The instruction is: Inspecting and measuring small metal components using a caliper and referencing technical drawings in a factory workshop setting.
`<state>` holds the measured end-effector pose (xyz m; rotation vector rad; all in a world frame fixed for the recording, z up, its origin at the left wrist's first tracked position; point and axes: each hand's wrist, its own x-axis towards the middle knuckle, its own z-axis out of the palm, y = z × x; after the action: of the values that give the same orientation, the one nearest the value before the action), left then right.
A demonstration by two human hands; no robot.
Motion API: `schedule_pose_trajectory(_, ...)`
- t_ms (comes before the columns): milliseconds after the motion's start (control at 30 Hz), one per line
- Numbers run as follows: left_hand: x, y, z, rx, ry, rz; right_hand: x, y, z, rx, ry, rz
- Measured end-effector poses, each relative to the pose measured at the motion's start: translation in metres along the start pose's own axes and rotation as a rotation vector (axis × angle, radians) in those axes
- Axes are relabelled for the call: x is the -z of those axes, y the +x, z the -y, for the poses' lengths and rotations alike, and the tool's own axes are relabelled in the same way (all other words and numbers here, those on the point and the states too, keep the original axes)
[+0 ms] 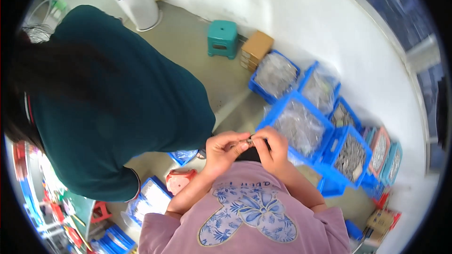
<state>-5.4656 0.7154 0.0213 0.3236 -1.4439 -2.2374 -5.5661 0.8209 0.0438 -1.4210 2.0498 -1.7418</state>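
Note:
My left hand [224,150] and my right hand [270,146] meet in front of my chest, fingertips almost touching. Pinched between them is a small dark and silvery piece [249,140], too small to name. The thumb and forefinger of the left hand close on one side of it, and those of the right hand on the other. Most of the piece is covered by the fingers. Just beyond and to the right of my hands is a blue crate [264,121] holding clear plastic bags [301,129].
A person in a dark green shirt [127,84] bends close on my left. More blue crates stand at right, one filled with metal parts [351,157]. A teal stool [222,37] and a cardboard box [258,46] stand by the wall. A red stool [180,178] sits left of me.

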Motion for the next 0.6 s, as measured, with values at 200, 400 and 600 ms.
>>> schedule_pose_trajectory(200, 0.0, 0.045, 0.011, -0.017, 0.118, -0.276, 0.001, 0.062, -0.055, -0.207, 0.319, 0.291)
schedule_pose_trajectory(400, -0.007, 0.127, 0.029, 0.033, 0.015, -0.502, 0.02, 0.147, -0.134, -0.235, 0.42, 0.616)
schedule_pose_trajectory(600, 0.003, 0.224, 0.035, 0.264, -0.238, -0.574, 0.062, 0.246, -0.208, -0.369, 0.355, 0.359)
